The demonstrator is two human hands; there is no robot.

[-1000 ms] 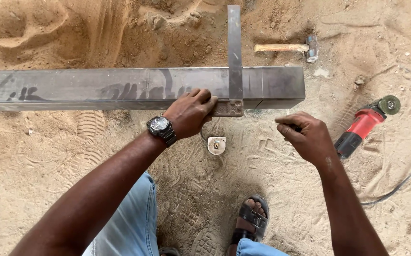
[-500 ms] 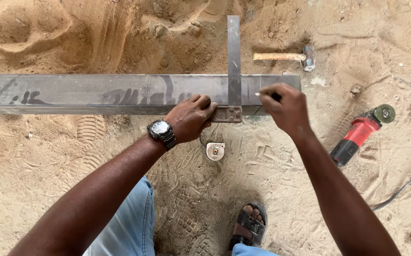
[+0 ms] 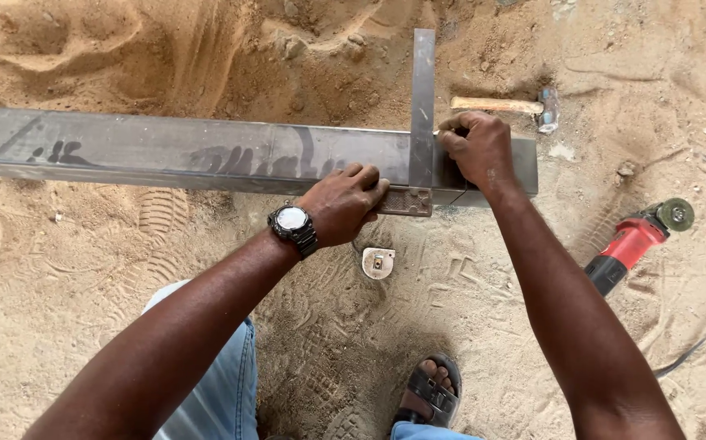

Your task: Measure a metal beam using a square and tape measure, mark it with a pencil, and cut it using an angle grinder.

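A long grey steel box beam (image 3: 166, 151) lies across the sand. A metal try square (image 3: 422, 98) rests over it, blade pointing away, its dark stock (image 3: 408, 201) against the beam's near edge. My left hand (image 3: 343, 202), with a black wristwatch, presses the stock in place. My right hand (image 3: 477, 147) is on top of the beam just right of the blade, fingers pinched on a small marking tool held against the blade's edge; the tool is mostly hidden.
A wooden-handled hammer (image 3: 504, 105) lies beyond the beam. A red angle grinder (image 3: 634, 242) with its cable lies at right. A tape measure (image 3: 378, 262) sits on the sand below the beam. My sandalled foot (image 3: 430, 391) is at the bottom.
My right hand has moved up from the sand onto the beam and set its tool beside the square's blade. The left hand has stayed on the stock.
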